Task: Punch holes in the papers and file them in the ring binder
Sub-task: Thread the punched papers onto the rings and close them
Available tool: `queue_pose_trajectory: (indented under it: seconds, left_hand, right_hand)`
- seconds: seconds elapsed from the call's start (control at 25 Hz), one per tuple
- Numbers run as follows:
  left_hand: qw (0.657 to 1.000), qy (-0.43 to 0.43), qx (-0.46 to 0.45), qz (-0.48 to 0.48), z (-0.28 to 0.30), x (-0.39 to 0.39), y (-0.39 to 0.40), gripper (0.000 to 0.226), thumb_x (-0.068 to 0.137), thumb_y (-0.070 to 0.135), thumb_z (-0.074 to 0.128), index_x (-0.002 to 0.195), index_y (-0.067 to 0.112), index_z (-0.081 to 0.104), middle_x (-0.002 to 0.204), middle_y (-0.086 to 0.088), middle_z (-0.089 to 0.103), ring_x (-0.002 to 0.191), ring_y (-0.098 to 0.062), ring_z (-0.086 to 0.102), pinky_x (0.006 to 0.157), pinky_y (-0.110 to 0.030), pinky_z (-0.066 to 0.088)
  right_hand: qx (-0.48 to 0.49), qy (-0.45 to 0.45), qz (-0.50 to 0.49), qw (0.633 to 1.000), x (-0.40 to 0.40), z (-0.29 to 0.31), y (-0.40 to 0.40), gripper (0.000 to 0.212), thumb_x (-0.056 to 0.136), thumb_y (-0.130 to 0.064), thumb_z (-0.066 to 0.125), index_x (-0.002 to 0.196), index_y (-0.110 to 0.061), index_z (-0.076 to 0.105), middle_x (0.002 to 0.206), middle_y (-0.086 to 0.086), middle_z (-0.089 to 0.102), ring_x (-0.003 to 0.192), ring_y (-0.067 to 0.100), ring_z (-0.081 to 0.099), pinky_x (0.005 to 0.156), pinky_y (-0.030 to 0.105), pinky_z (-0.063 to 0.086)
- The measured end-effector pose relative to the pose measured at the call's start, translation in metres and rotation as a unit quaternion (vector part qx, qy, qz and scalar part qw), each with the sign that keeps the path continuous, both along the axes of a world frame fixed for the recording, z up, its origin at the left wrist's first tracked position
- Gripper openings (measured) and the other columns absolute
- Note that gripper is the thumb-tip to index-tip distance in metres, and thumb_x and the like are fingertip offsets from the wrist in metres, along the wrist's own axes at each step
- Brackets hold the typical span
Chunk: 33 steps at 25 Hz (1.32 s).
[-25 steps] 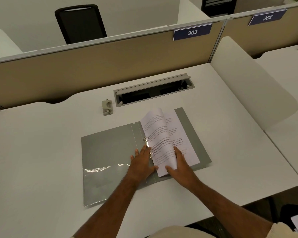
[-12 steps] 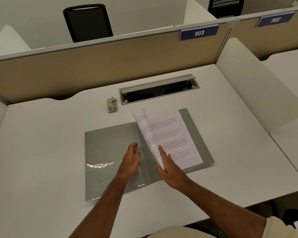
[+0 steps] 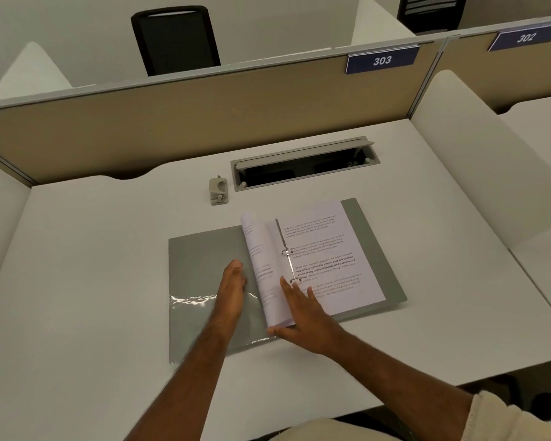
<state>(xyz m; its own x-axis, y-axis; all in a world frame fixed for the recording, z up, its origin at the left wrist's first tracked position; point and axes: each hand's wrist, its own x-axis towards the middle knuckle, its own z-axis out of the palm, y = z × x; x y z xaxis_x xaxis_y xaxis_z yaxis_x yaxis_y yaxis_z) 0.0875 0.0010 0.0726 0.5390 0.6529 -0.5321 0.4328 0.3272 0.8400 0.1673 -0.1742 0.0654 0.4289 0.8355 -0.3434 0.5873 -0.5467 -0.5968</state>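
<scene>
The small printed text on the white filed papers is unreadable; the black mesh chair stands half hidden behind the beige partition.

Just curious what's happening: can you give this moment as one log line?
stage: filing | grey ring binder: open | printed white papers: on rings | right hand: turning sheets | left hand: flat on cover

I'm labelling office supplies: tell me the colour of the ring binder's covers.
Plain grey, on the open ring binder; the head view shows it.
</scene>
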Motion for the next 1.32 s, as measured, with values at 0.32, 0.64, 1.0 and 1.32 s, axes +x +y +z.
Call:
queue_pose_trajectory:
  seconds: [0.32, 0.64, 1.0, 1.32]
  left_hand:
    - [0.878, 0.057, 0.461, -0.117, -0.003, 0.004, -0.008, 0.073, 0.100, 0.032, 0.062, 0.160, 0.014, 0.024, 0.169, -0.005, 0.022, 0.156, -0.024, 0.021, 0.122, -0.039, 0.028]
    - [0.737, 0.053, 0.496, -0.456, -0.019, 0.038, -0.071, 0.061, 0.105, 0.034, 0.051, 0.159, 0.012, 0.032, 0.167, -0.007, 0.030, 0.158, -0.028, 0.012, 0.126, -0.040, 0.003]
    - [0.652, 0.180, 0.476, -0.562, -0.025, 0.052, -0.086, 0.074, 0.106, 0.044, 0.044, 0.164, 0.013, 0.010, 0.173, -0.004, 0.005, 0.158, -0.031, -0.014, 0.126, -0.052, -0.010]
    - [0.662, 0.181, 0.461, -0.563, -0.026, 0.054, -0.086, 0.075, 0.105, 0.044, 0.046, 0.164, 0.014, 0.010, 0.173, -0.004, 0.004, 0.158, -0.030, -0.015, 0.125, -0.051, -0.011]
  right_hand:
    - [0.069, -0.005, -0.173, 0.982, 0.018, -0.014, -0.036, 0.073, 0.097, -0.063, 0.042, 0.155, -0.026, 0.019, 0.162, -0.002, 0.026, 0.150, 0.019, 0.023, 0.121, 0.049, 0.029]
    - [-0.075, -0.104, -0.258, 0.957, 0.054, -0.033, -0.070, 0.093, 0.097, -0.057, 0.047, 0.158, -0.009, -0.003, 0.168, 0.012, -0.001, 0.155, 0.030, 0.002, 0.123, 0.042, 0.005]
    - [-0.152, -0.123, -0.223, 0.955, 0.066, -0.055, -0.079, 0.097, 0.097, -0.062, 0.038, 0.156, -0.007, -0.016, 0.166, 0.018, -0.011, 0.154, 0.035, -0.008, 0.124, 0.045, -0.003]
    - [-0.136, -0.130, -0.223, 0.957, 0.065, -0.057, -0.075, 0.089, 0.099, -0.056, 0.040, 0.157, -0.014, -0.014, 0.167, 0.016, -0.006, 0.154, 0.033, -0.005, 0.124, 0.047, -0.004]
